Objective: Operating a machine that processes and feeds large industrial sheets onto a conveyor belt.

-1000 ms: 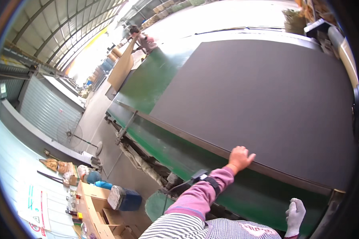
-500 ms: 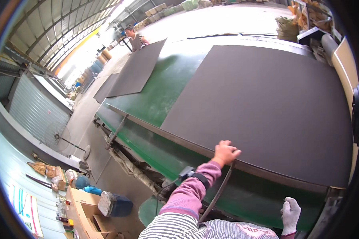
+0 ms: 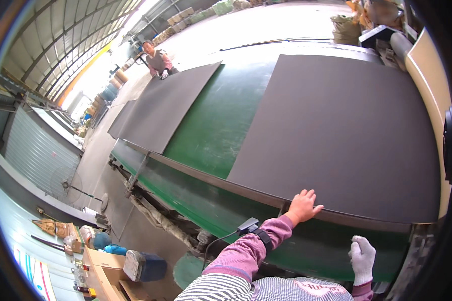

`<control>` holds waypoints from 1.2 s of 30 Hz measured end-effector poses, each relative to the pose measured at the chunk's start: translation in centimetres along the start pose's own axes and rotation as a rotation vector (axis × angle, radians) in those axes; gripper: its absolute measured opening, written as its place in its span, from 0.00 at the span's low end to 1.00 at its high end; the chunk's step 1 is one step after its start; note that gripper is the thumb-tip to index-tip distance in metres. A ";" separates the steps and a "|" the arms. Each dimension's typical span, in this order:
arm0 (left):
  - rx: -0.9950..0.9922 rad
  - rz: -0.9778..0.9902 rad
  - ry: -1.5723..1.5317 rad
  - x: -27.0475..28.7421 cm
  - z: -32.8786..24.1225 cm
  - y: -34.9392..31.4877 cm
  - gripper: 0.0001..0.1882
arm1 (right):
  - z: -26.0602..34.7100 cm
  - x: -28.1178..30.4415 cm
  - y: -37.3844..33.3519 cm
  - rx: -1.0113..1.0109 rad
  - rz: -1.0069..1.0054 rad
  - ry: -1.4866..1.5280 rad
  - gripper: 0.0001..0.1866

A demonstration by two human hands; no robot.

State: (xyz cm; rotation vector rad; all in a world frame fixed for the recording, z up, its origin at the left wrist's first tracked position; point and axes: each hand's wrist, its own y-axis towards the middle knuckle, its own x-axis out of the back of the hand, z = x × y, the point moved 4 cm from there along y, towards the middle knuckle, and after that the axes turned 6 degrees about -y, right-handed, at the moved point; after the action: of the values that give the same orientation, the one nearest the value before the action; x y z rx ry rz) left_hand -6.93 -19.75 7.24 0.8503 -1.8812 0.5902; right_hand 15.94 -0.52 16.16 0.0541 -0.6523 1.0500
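A large dark grey sheet (image 3: 341, 130) lies flat on the green belt (image 3: 221, 110) in front of me. My bare left hand (image 3: 305, 206) rests at the sheet's near edge, over the metal side rail (image 3: 201, 174), its fingers spread and gripping nothing. My right hand (image 3: 362, 258), in a pale knitted glove, hangs in front of the belt's near side, apart from the sheet. Its fingers are curled in, and nothing shows in them. Farther left, a second dark sheet (image 3: 171, 105) lies across the belt.
A co-worker (image 3: 159, 62) stands at the belt's far left end, with gloved hands at the second sheet. A floor fan (image 3: 70, 185), a blue container (image 3: 145, 266) and cardboard boxes (image 3: 103, 263) are at the left. A curved tan panel (image 3: 429, 85) borders the right side.
The second sheet has come farther onto the belt, toward the right. My left hand has shifted right along the edge and spread its fingers. The co-worker now stands more upright.
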 end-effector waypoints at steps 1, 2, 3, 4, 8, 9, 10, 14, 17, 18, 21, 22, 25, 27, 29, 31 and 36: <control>-0.048 -0.022 0.013 -0.7 -1.5 0.1 0.34 | 0.7 -0.1 0.4 0.028 -0.002 -0.001 0.08; -0.060 0.012 -0.006 -1.4 -2.7 0.3 0.35 | 1.5 -0.4 0.9 0.075 0.000 -0.002 0.08; -0.090 0.015 -0.038 -1.9 -3.9 0.5 0.35 | 2.1 -0.7 1.4 0.096 0.001 -0.010 0.08; -0.138 0.011 -0.118 -2.1 -4.8 0.5 0.34 | 2.5 -1.1 1.9 0.082 0.026 -0.025 0.08; -0.225 -0.178 -0.371 0.6 -3.4 0.2 0.25 | 4.8 -1.8 5.0 0.327 -0.057 -0.219 0.09; -0.227 -0.276 -0.435 2.2 -1.5 -0.1 0.21 | 5.1 -1.7 6.0 0.347 -0.095 -0.330 0.10; -0.187 -0.359 -0.433 3.8 1.0 -0.2 0.18 | 5.8 -2.0 7.1 0.421 -0.133 -0.417 0.12; 0.040 -0.680 -0.253 11.5 15.0 -1.2 0.10 | 7.8 -5.2 13.1 0.390 -0.002 -0.600 0.22; 0.293 -0.808 0.049 17.5 28.1 -2.4 0.15 | 9.7 -9.6 16.6 0.648 -0.136 -0.787 0.29; 0.418 -0.787 0.155 19.0 32.3 -3.1 0.17 | 9.1 -10.7 18.6 0.543 -0.043 -0.814 0.36; 0.702 -0.665 0.175 20.9 42.7 -5.1 0.28 | 5.4 -10.8 21.4 0.442 -0.087 -0.996 0.37; 0.744 -0.608 0.232 21.2 45.1 -5.6 0.31 | 4.1 -9.5 21.9 0.407 -0.095 -1.004 0.38; 1.004 -0.383 0.210 20.0 47.1 -5.5 0.36 | 3.3 -4.9 22.3 0.264 -0.044 -0.987 0.36; 1.021 -0.274 0.259 17.7 42.6 -3.6 0.38 | 6.3 -4.3 21.2 0.329 -0.235 -0.856 0.30; 0.811 -0.208 -0.012 17.1 35.7 -1.1 0.34 | 10.1 -6.6 19.9 0.295 -0.276 -0.595 0.26; 0.363 -0.166 -0.170 13.6 25.7 1.0 0.30 | 11.4 -11.5 18.7 0.248 0.135 -0.119 0.32; 0.136 -0.268 0.176 14.3 21.3 3.5 0.24 | 5.2 -8.1 20.7 0.019 0.076 -0.264 0.43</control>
State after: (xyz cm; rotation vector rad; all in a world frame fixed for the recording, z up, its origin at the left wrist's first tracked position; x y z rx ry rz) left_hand -26.08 -36.89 10.90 1.0834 -1.5505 0.6092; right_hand -6.10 1.99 10.72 0.1883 -0.8891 1.1328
